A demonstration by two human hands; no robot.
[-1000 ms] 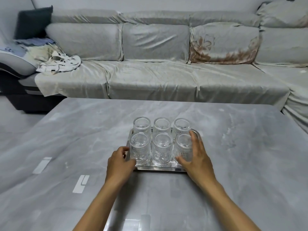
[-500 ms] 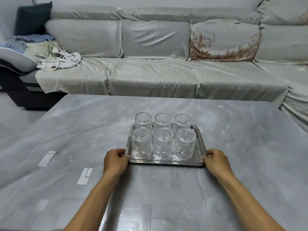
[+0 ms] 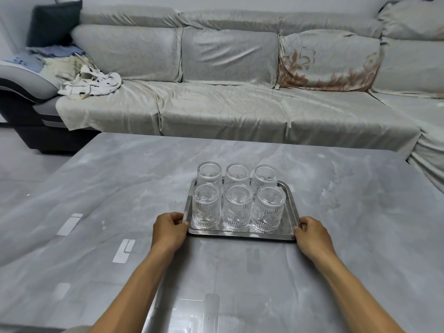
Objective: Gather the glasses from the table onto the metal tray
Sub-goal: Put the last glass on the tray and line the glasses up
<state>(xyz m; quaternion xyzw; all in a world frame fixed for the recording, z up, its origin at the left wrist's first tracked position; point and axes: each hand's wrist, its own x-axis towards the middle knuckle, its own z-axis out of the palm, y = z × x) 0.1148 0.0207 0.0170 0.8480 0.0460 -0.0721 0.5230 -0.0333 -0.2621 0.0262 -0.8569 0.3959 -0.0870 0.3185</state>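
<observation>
Curled around both near corners of the metal tray [image 3: 293,207]: left hand [image 3: 169,230] and right hand [image 3: 312,234], probably braced to steady or lift it evenly. Six glasses [image 3: 237,207] upright in two rows on it, apparently touching. Bare grey table [image 3: 120,179] all around, so gathering seems finished.

1. We see the metal tray [image 3: 292,203]: a shiny rectangle with rounded corners and a low raised rim, lying flat on the grey marbled table [image 3: 120,179], near its middle.
2. We count six clear ribbed glasses [image 3: 237,207] on the tray, standing in two rows of three, packed close together.
3. We find the back row near the tray's far rim, and the front row just in front of it.
</observation>
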